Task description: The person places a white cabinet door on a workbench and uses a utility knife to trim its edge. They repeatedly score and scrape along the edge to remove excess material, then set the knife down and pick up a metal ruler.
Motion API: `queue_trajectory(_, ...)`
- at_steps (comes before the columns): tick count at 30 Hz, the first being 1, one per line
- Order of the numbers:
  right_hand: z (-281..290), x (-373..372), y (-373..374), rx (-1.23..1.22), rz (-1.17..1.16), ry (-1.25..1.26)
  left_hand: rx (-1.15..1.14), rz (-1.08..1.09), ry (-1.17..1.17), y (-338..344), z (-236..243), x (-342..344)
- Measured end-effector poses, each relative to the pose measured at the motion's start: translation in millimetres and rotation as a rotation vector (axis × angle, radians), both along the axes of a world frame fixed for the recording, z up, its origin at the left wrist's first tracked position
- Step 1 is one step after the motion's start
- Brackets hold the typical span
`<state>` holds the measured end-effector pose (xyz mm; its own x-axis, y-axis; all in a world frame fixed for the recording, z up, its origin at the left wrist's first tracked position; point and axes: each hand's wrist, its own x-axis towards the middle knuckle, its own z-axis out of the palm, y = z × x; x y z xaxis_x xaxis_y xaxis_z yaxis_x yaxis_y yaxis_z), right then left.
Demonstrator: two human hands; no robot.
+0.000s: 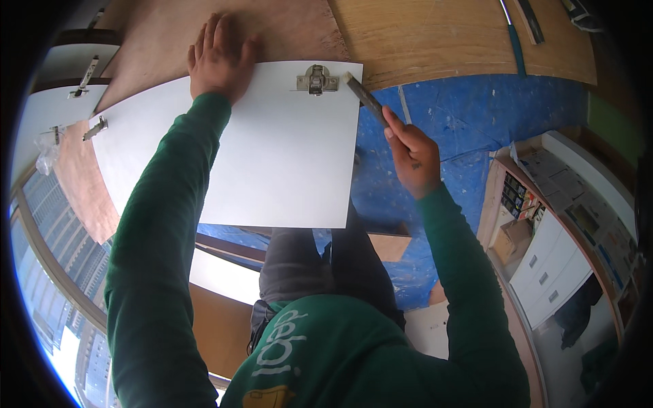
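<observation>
A white cabinet door panel (pixel 286 156) lies flat in front of me, partly over my thighs. One metal cabinet hinge (pixel 316 80) is fixed near its far right corner, and a second hinge (pixel 96 128) sits at its left end. Across the panel's far edge reaches my left hand (pixel 221 61), fingers stretched out over the brown plywood. My right hand (pixel 411 153) is closed round a dark, narrow stick (pixel 368 100) with a paler tip. That tip points at the panel's far right corner, close to the hinge; whether it touches the panel I cannot tell.
Brown plywood (pixel 272 27) and a yellowish board (pixel 422 41) lie beyond the panel. A green-handled tool (pixel 517 51) rests at the far right. Blue sheeting (pixel 469 112) covers the ground. More white panels with hinges (pixel 61 112) stand at left, and a shelf unit (pixel 544 224) at right.
</observation>
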<state>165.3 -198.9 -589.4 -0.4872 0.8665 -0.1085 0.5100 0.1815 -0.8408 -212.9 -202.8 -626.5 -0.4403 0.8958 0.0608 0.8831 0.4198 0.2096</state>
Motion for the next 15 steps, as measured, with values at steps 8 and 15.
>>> queue_trajectory(8,-20.4,-49.2,52.4,0.055,-0.017,0.015,0.002,-0.004,-0.008,0.5,2.7,2.1)
queue_trajectory(15,-11.6,-53.7,37.4,-0.225,-0.309,0.199,0.05,-0.024,0.052,-1.4,-4.4,-3.4)
